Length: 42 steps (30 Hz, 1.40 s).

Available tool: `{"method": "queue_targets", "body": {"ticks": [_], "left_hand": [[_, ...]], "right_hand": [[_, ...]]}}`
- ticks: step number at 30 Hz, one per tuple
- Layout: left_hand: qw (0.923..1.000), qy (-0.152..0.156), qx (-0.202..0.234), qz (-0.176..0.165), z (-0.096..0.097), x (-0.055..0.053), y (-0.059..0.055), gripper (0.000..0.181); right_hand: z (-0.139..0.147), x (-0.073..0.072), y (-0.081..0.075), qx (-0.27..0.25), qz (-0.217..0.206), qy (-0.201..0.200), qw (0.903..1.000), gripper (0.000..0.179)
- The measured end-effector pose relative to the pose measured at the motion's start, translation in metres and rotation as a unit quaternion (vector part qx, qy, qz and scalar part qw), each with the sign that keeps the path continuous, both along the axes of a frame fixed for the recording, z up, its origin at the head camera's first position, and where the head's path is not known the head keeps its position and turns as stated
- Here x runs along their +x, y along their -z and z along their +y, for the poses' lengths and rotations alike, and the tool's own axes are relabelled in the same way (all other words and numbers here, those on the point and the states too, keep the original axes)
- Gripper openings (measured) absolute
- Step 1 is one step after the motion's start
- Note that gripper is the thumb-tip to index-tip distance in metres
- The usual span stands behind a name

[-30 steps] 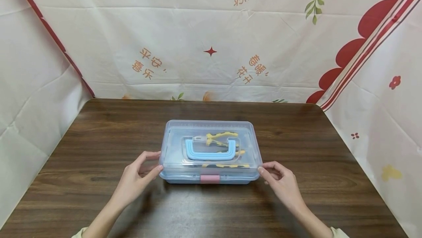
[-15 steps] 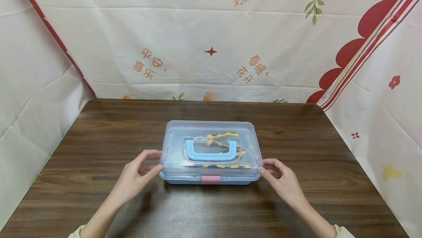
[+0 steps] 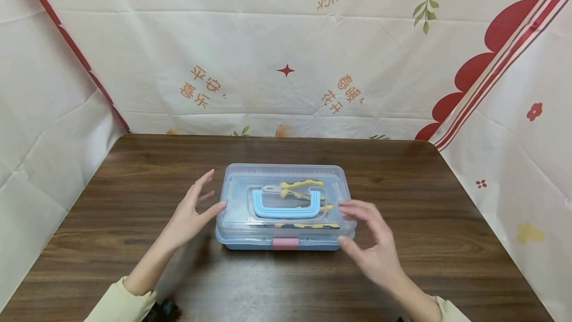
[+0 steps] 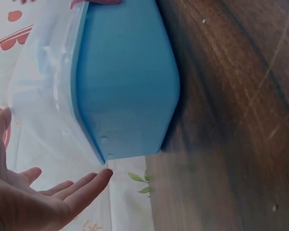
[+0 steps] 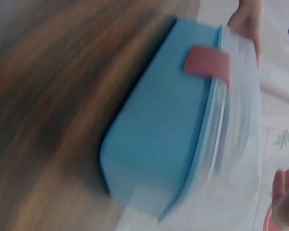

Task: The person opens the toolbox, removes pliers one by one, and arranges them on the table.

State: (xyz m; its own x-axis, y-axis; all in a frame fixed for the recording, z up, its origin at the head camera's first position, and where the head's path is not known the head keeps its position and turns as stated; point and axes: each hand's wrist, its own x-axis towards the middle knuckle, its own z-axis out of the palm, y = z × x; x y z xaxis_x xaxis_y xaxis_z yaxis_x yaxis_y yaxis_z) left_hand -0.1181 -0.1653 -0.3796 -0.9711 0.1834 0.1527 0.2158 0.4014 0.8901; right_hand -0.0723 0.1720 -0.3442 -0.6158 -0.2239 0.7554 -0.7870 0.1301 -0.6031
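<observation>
A blue toolbox (image 3: 250,240) with a clear lid stands on the table, its lid down. A light blue handle (image 3: 286,212) lies folded on the lid, and a pink latch (image 3: 285,244) sits at the front. Through the lid show pliers (image 3: 295,188) with yellow grips and other yellow-and-black tools (image 3: 308,225). My left hand (image 3: 189,218) is at the left side, fingers spread, thumb tip close to the lid's edge. My right hand (image 3: 373,245) is over the front right corner, fingers loosely bent and apart from the thumb, holding nothing.
The toolbox rests on a dark wood-grain table (image 3: 156,178). A white printed cloth (image 3: 286,39) hangs behind it and along both sides. Something small and black (image 3: 163,309) lies by the left sleeve (image 3: 127,302) at the near edge.
Both hands have let go of the toolbox's sides. The left hand has spread and lifted slightly; the right has moved inward over the front right corner. The toolbox has stayed in place.
</observation>
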Motion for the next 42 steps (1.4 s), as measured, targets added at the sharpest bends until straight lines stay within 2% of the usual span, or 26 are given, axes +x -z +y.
{"method": "queue_targets", "body": {"ticks": [3,5,7,11,13,16,20,23,25,28,30,34,38,42], "left_hand": [[0.9992,0.014,0.010,-0.035,0.002,-0.003,0.001,0.070],[0.9981,0.025,0.019,-0.053,0.004,-0.005,0.002,0.072],[0.9965,0.037,0.031,-0.068,0.005,-0.007,0.003,0.072],[0.9931,0.062,0.054,-0.083,0.005,-0.010,0.007,0.072],[0.9919,0.071,0.060,-0.087,0.005,-0.011,0.008,0.072],[0.9904,0.077,0.065,-0.094,0.005,-0.012,0.008,0.071],[0.9889,0.079,0.072,-0.103,0.006,-0.012,0.007,0.069],[0.9879,0.079,0.078,-0.109,0.006,-0.012,0.007,0.069],[0.9874,0.079,0.079,-0.112,0.006,-0.011,0.006,0.069],[0.9873,0.078,0.078,-0.114,0.006,-0.011,0.006,0.070],[0.9873,0.078,0.077,-0.116,0.006,-0.011,0.006,0.070],[0.9870,0.078,0.077,-0.118,0.006,-0.012,0.006,0.071],[0.9869,0.079,0.077,-0.118,0.006,-0.012,0.007,0.071],[0.9872,0.079,0.075,-0.117,0.005,-0.012,0.007,0.070]], "right_hand": [[-0.016,0.006,0.001,0.010,0.005,-0.080,0.9968,0.037],[-0.025,0.011,0.006,0.027,-0.020,-0.128,0.9912,0.038],[-0.032,0.015,0.012,0.054,-0.064,-0.162,0.9832,0.036],[-0.039,0.018,0.029,0.079,-0.172,-0.233,0.9539,0.037],[-0.040,0.017,0.041,0.090,-0.230,-0.260,0.9335,0.036],[-0.041,0.014,0.058,0.107,-0.332,-0.286,0.8926,0.030],[-0.043,0.008,0.074,0.087,-0.485,-0.301,0.8168,0.033],[-0.043,0.004,0.079,0.045,-0.568,-0.296,0.7663,0.040],[-0.043,0.002,0.081,0.024,-0.605,-0.292,0.7404,0.045],[-0.042,-0.001,0.084,0.001,-0.640,-0.292,0.7109,0.052],[-0.041,-0.002,0.086,-0.013,-0.655,-0.292,0.6966,0.056],[-0.038,-0.004,0.090,-0.038,-0.674,-0.292,0.6779,0.063],[-0.037,-0.004,0.094,-0.070,-0.682,-0.298,0.6638,0.064],[-0.038,-0.003,0.096,-0.118,-0.687,-0.294,0.6542,0.063]]}}
